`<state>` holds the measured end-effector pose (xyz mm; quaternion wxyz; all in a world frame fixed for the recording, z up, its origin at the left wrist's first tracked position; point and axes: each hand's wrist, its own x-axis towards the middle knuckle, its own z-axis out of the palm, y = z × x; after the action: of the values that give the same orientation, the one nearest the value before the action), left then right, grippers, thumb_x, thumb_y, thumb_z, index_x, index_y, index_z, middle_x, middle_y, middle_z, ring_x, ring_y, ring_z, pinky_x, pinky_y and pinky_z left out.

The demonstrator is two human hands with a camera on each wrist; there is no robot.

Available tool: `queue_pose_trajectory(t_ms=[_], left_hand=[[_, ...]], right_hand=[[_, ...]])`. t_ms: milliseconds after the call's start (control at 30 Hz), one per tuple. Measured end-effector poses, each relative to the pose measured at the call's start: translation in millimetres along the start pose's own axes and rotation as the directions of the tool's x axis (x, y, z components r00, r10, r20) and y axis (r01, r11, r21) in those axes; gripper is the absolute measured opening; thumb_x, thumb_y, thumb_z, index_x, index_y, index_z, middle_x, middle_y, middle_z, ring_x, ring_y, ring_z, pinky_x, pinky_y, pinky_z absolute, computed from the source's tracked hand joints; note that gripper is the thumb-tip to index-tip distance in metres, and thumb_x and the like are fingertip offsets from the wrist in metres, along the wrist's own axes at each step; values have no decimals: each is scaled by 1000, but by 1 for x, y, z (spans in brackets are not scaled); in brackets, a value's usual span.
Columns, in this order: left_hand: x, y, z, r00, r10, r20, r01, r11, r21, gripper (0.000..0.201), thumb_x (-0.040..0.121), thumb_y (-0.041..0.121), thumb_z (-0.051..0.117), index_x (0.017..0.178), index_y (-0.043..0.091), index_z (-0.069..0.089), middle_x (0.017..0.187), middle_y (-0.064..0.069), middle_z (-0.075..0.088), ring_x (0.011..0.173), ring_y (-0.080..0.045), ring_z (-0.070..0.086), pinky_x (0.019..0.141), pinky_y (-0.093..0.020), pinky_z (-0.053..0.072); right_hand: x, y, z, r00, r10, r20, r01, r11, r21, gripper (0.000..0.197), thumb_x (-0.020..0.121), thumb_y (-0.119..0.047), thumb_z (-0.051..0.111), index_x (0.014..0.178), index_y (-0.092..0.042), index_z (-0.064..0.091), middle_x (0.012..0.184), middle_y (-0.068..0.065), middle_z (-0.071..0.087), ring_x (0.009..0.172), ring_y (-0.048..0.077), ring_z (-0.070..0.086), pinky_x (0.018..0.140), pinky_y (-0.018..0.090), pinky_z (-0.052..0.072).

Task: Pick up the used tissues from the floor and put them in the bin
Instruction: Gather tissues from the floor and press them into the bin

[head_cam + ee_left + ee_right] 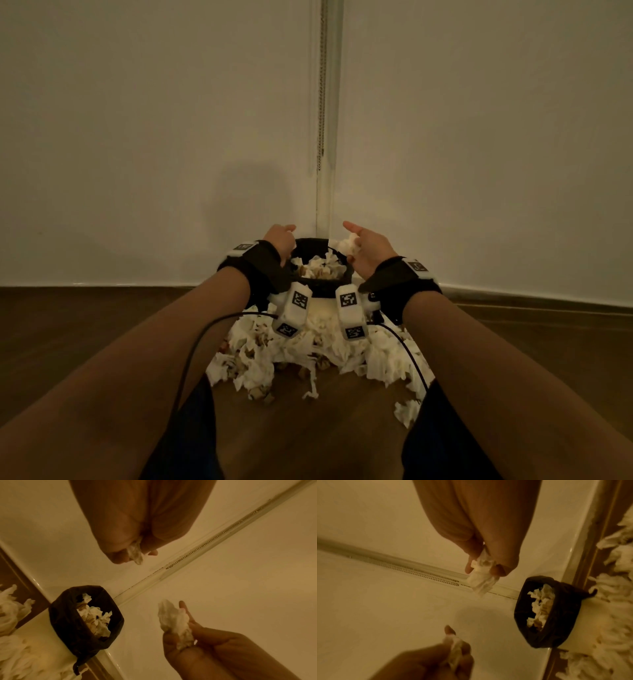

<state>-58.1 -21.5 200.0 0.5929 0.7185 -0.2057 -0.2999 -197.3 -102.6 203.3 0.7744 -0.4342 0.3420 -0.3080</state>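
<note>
While my left hand [281,240] and right hand [364,248] hovered mid-frame over the bin [322,289], tissues [308,346] lay below. Left wrist view: fingers pinched a small tissue [136,553] at top. Right wrist view: fingers gripped a wad [480,579]. Next, I think, release.

Wooden floor [102,342] carries the bin [322,291], standing against the wall corner, and a heap of crumpled tissues [318,346] surrounding its base.
</note>
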Motion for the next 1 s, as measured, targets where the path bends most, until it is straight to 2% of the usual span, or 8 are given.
queue_pose_trajectory(t_ms=[100,200,300,433,533,600,800,1000], left_hand=[[15,-3,11,999,27,-20,-27,999,23,44,98,0,29,138,10,42,140,-20,42,118,-30,49,91,-28,45],[41,-23,19,994,72,-80,-71,997,9,39,94,-4,40,128,11,50,135,-20,43,110,-30,56,81,-28,51],[65,-38,23,995,100,-28,-100,995,24,35,89,-2,54,123,4,48,128,-21,50,105,-30,59,91,-38,50],[98,-49,23,993,92,-72,-86,993,81,13,79,10,72,77,15,61,91,-11,66,81,-28,66,85,-46,55],[120,-66,30,989,124,-76,-101,961,258,4,82,16,70,79,18,69,96,-8,70,81,-20,65,83,-30,54],[134,-76,33,987,144,-68,-104,905,413,12,86,21,65,93,16,73,103,-6,70,90,-18,64,81,-20,47],[159,-101,53,983,167,76,-174,725,667,25,92,10,50,108,11,70,118,-11,64,106,-26,60,91,-27,46],[169,-139,71,950,-64,306,-277,281,919,39,99,22,35,135,8,44,141,-17,35,120,-34,45,103,-38,38]], right_hand=[[25,16,-5,992,-113,-53,107,989,-100,47,94,6,44,139,-3,33,132,24,41,87,25,52,62,24,43],[52,31,-12,971,-195,-135,178,975,-131,36,86,7,58,121,5,50,118,26,53,97,28,54,71,30,51],[82,38,-23,962,-227,-152,200,964,-176,21,84,3,63,105,2,64,108,23,63,94,27,61,84,35,53],[119,51,-32,969,-207,-134,173,958,-230,15,86,1,59,90,-8,70,105,19,67,92,25,66,85,33,56],[141,65,-30,958,-262,-114,180,863,-471,21,86,-5,60,103,-7,70,108,18,67,101,28,63,92,39,53],[151,74,-26,959,-260,-111,148,798,-585,22,84,-10,64,105,-10,69,106,16,68,100,28,63,92,40,52],[174,101,-29,976,-208,-73,77,630,-773,22,87,-14,61,107,-10,70,111,12,68,106,25,61,93,32,49],[184,122,-25,974,-27,226,228,137,-964,36,93,-10,41,125,-7,57,138,19,35,124,34,42,109,36,34]])
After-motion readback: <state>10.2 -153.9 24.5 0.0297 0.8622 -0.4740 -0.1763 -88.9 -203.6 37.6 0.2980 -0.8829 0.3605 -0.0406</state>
